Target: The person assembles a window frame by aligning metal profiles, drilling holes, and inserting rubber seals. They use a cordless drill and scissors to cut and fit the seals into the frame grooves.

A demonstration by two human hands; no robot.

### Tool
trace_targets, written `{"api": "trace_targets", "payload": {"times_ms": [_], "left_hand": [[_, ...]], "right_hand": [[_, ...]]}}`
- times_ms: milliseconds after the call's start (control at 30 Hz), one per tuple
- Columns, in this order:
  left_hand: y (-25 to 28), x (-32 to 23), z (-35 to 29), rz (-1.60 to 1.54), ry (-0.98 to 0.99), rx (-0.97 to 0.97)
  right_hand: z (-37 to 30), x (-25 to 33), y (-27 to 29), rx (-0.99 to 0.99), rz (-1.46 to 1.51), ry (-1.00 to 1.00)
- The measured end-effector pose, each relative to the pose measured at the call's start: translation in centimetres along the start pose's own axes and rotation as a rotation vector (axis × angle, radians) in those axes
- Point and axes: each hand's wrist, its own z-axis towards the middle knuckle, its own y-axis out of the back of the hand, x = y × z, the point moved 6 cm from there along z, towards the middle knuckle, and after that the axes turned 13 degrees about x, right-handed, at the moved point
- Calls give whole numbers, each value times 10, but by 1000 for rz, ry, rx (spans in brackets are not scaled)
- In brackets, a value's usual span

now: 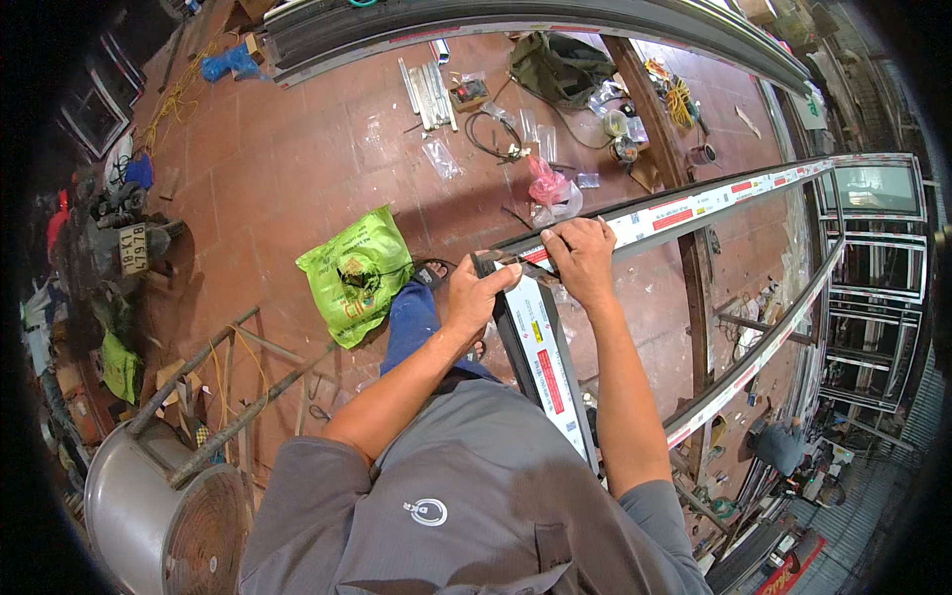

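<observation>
At the near corner [534, 256] | my left hand [476, 297] pinches the short bar [542, 352]; right hand's [583, 263] fingers grip the long bar [684, 208] | far crossbar [837, 202] looks joined | this joint, can't tell

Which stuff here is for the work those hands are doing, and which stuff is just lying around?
Seems part of the job:
large dark frame with white film
left hand and right hand, both at its corner

Probably just lying about:
lime-green plastic bag
pink plastic bag
olive fabric bag
coiled yellow cord
</observation>
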Motion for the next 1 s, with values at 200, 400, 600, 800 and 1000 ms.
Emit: {"api": "trace_targets", "payload": {"times_ms": [200,400,600,800,1000], "left_hand": [[-4,-2,0,-36,16,6],[-2,-7,0,-4,23,25],[1,0,4,-5,34,26],[2,1,2,32,37,-15],[-3,-3,0,-43,69,7]], "right_hand": [[2,0,-1,64,0,-10],[0,-6,4,135,-29,41],[-6,-24,7,263,-15,41],[-5,-20,5,331,-48,-3],[-5,-20,5,370,-53,18]]}}
